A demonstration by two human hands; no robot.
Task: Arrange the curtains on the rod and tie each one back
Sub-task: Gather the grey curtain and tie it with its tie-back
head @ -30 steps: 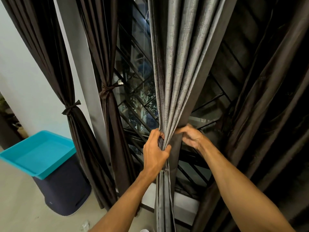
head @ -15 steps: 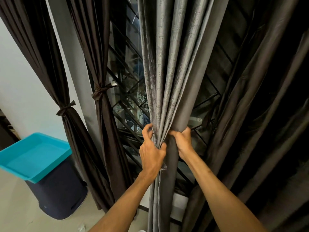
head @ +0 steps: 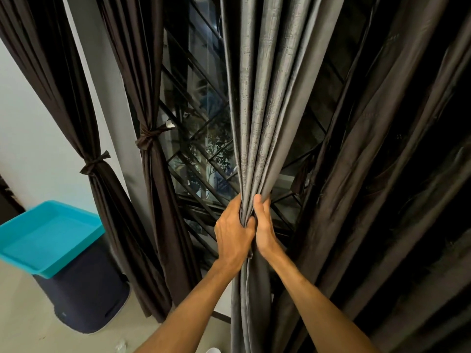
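A grey curtain (head: 267, 103) hangs in the middle, its folds gathered into a tight bunch at waist height. My left hand (head: 233, 233) grips the bunch from the left, thumb across the front. Pressed close beside it, my right hand (head: 263, 225) wraps the bunch from the right, fingers hidden behind the cloth. To the left hang two dark brown curtains, each with a knotted tie-back around it: the far left tied curtain (head: 95, 164) and the second tied curtain (head: 147, 138). The rod is out of view.
More loose dark brown curtain (head: 382, 174) fills the right side. Behind the grey curtain is a window with a black diagonal grille (head: 198, 149). A turquoise tray (head: 48, 238) sits on a dark bin (head: 86, 299) at the lower left.
My right hand has drawn left against my left hand, squeezing the grey folds into a narrower bunch. The view has shifted slightly.
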